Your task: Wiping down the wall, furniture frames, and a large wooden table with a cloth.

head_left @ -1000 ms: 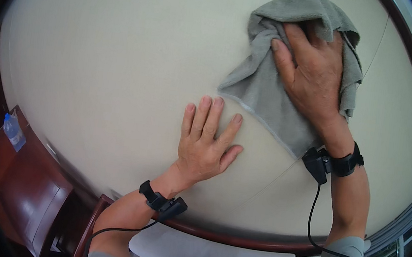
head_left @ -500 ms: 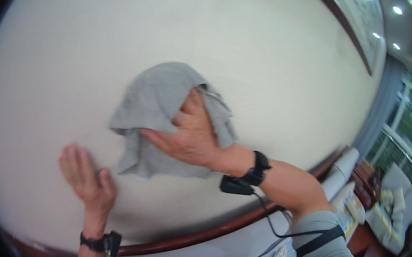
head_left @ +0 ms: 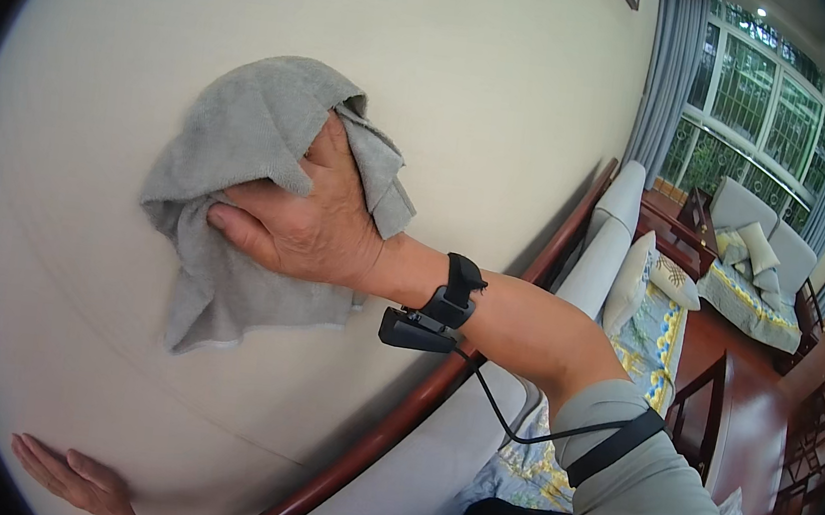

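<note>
A grey cloth (head_left: 245,129) lies against the pale wall (head_left: 512,77), draped over the fingers of my right hand (head_left: 321,223). That hand presses the cloth to the wall; its fingertips are hidden under the folds, while the thumb and back of the hand show. The cloth's lower corner hangs loose below the thumb. Down at the lower left, my left hand (head_left: 77,479) rests flat near the wall with fingers stretched out and nothing in it. A black strap with a small dark device (head_left: 420,329) sits on my right wrist, its cable running up to the sleeve.
Below the wall runs a sofa with a dark wooden top rail (head_left: 384,431), grey back cushions (head_left: 410,473) and patterned seat covers (head_left: 649,353). A dark wooden table (head_left: 752,424) stands to the right. Farther off are another sofa (head_left: 745,207), grey curtains (head_left: 668,73) and windows (head_left: 748,82).
My right hand and the cloth now appear farther left and higher in view. My left hand appears lower and farther left. The view has turned, showing more of the room at right.
</note>
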`<control>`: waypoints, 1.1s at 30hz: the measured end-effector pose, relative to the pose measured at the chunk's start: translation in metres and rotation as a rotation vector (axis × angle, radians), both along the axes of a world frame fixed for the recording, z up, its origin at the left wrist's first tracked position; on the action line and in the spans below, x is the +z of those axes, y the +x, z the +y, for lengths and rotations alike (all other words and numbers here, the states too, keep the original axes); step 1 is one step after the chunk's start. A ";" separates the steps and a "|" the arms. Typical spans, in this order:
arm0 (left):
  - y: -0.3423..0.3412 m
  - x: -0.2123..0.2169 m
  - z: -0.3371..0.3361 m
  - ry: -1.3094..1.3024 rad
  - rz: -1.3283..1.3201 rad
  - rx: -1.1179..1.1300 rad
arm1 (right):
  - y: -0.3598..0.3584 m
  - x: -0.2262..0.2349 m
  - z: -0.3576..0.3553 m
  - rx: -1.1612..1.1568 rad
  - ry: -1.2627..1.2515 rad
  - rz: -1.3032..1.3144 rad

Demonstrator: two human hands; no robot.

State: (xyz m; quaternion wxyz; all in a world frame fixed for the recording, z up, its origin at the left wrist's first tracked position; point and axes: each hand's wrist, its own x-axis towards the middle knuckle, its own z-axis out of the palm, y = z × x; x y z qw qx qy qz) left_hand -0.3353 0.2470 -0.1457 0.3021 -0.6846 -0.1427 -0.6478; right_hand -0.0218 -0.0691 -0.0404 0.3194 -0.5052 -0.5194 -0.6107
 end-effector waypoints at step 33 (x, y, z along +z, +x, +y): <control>-0.064 0.032 0.028 -0.134 0.124 0.225 | 0.061 0.020 -0.050 0.158 0.236 0.033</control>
